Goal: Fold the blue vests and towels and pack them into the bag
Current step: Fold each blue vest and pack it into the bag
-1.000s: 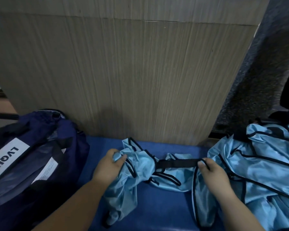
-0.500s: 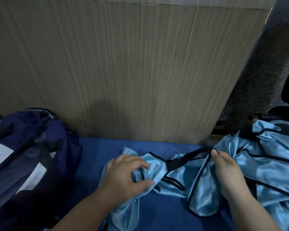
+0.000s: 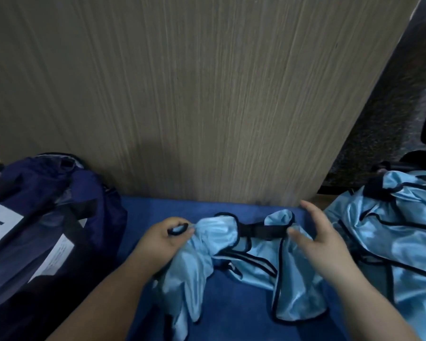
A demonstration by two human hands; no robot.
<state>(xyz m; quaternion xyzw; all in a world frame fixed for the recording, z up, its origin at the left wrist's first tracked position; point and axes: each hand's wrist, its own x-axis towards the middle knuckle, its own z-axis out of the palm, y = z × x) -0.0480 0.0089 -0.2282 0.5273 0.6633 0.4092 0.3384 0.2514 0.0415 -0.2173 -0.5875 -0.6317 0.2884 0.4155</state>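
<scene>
A light blue vest point(image 3: 231, 247) with black trim lies crumpled on the blue surface point(image 3: 234, 313) in front of me. My left hand point(image 3: 162, 237) pinches its left end, with black trim showing between thumb and fingers. My right hand point(image 3: 317, 237) is over its right end, fingers spread, thumb touching the cloth next to a black strap point(image 3: 261, 230). A dark navy bag point(image 3: 47, 232) with white labels stands at the left, its mouth open.
A pile of more light blue vests point(image 3: 391, 237) lies at the right, close to my right wrist. A tall wood-grain panel point(image 3: 182, 94) rises straight behind the blue surface. Dark speckled floor point(image 3: 389, 119) shows at the far right.
My right hand has let go of the vest's edge and spread its fingers. My left hand has drawn the vest's left end outward, and the black strap now lies stretched between my hands.
</scene>
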